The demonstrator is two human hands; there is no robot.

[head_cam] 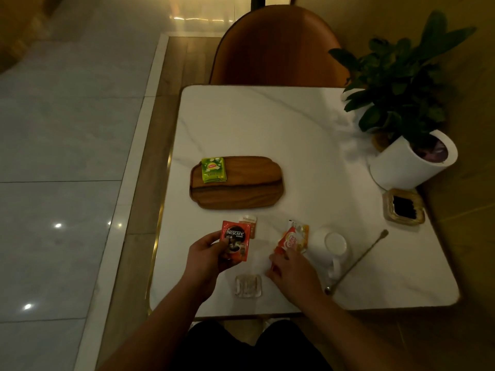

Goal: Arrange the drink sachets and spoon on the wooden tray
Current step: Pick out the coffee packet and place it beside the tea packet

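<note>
A wooden tray (241,191) lies on the white marble table, with green Lipton tea sachets (213,169) stacked at its left end. My left hand (207,259) holds a red Nescafe sachet (235,241) just above the table, in front of the tray. My right hand (290,271) pinches an orange creamer sachet (288,241). Another pale orange sachet (302,235) sits behind it. A small brown sachet (249,223) lies on the table behind the Nescafe one. The long metal spoon (356,261) lies diagonally at the right.
A white mug (332,245) stands upside down between my right hand and the spoon. A clear glass coaster (247,285) lies near the front edge. A potted plant (409,156) and an ashtray (404,207) occupy the right side. An orange chair (278,46) stands behind the table.
</note>
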